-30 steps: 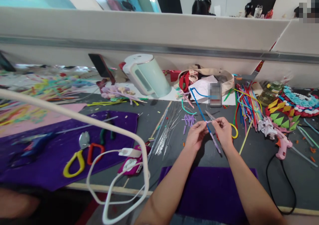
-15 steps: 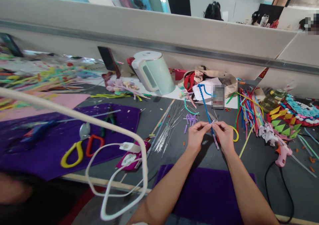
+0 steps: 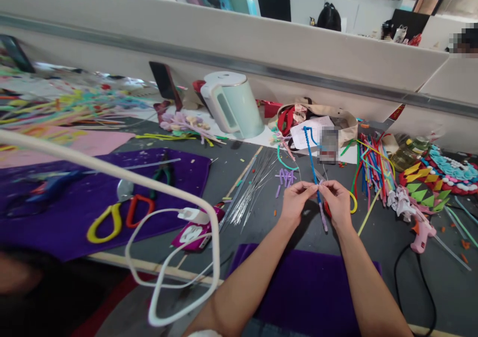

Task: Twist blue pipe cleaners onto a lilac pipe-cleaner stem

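My left hand (image 3: 298, 200) and my right hand (image 3: 336, 200) meet above the grey table, fingertips pinched together around a blue pipe cleaner (image 3: 311, 159). Its upper part rises above my fingers and bends over at the tip. Below them it carries on as a light purple length (image 3: 323, 218) pointing toward me. What lies right between the fingertips is hidden. Short purple pieces (image 3: 286, 177) lie left of my hands, beside a bundle of thin silver wires (image 3: 252, 192). A yellow loop (image 3: 353, 201) shows just past my right hand.
A kettle (image 3: 239, 105) and a cloth bag (image 3: 345, 120) stand along the partition. Colored pipe cleaners (image 3: 368, 160) and a pink glue gun (image 3: 422, 235) are on the right. A white cable (image 3: 179, 190) crosses the left foreground, near yellow-and-red-handled scissors (image 3: 118, 220). A person sits at lower left.
The view has shifted slightly. Both hands keep their pinch on the blue pipe cleaner, and its purple end hangs slightly lower in view.
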A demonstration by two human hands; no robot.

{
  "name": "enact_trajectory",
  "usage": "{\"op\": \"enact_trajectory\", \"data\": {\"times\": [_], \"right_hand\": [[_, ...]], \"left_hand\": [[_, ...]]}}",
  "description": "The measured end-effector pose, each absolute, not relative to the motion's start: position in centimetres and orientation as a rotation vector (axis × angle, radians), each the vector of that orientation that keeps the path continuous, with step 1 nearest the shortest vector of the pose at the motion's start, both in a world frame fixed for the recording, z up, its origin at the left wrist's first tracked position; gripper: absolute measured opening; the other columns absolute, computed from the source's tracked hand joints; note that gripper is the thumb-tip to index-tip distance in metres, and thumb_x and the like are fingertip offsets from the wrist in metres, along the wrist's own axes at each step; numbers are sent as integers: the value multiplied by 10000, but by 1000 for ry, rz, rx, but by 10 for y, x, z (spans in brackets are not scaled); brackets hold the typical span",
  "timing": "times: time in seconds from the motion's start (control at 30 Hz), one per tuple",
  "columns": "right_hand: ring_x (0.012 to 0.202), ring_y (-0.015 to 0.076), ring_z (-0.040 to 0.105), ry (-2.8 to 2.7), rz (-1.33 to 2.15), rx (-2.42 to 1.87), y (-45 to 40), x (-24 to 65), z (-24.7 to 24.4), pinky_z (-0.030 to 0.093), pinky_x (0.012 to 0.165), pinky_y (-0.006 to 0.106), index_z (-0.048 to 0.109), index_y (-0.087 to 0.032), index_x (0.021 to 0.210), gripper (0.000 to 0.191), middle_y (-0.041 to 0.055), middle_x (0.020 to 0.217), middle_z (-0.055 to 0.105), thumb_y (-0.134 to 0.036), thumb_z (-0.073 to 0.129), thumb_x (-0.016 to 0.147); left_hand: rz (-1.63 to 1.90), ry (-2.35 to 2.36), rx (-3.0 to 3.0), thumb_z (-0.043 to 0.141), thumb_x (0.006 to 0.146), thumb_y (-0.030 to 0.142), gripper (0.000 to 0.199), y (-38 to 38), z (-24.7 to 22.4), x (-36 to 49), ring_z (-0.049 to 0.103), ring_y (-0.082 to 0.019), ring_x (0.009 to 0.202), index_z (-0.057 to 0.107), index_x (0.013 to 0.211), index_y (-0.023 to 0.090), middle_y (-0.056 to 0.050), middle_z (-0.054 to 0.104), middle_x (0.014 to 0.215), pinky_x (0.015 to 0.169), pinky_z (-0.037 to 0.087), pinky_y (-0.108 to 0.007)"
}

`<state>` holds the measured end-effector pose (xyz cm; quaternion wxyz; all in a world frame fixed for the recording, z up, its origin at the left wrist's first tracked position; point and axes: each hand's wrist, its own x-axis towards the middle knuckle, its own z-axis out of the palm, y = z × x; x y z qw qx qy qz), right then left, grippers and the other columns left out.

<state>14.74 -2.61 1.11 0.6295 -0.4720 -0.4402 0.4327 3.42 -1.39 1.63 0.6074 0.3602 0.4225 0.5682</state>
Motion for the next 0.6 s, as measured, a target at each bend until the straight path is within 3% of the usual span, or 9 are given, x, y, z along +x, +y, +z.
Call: {"op": "enact_trajectory", "data": {"times": [0.23, 0.47, 0.6], "right_hand": [[509, 66, 442, -822, 1296, -911, -26, 147, 10, 351, 511, 201, 621, -177, 740, 162, -38, 636, 559, -286, 714, 665], [616, 94, 519, -872, 1385, -828, -29, 149, 14, 417, 602, 225, 652, -178, 770, 124, -8, 727, 596, -226, 707, 670], [556, 75, 480, -790, 1401, -781, -28, 149, 19, 415, 560, 211, 639, -220, 959, 319, -37, 700, 548, -221, 710, 648]], "left_hand": [[1221, 919, 781, 774, 564, 265, 183, -15, 19, 32, 559, -99, 524, 670, 643, 136, -2, 633, 582, 575, 461, -236], [1143, 869, 707, 780, 553, 263, 195, -17, 20, 34, 546, -95, 493, 668, 638, 128, -4, 614, 551, 540, 461, -233], [1265, 898, 772, 774, 569, 263, 184, -15, 19, 34, 558, -100, 531, 675, 657, 136, -13, 638, 605, 568, 465, -239]]}}
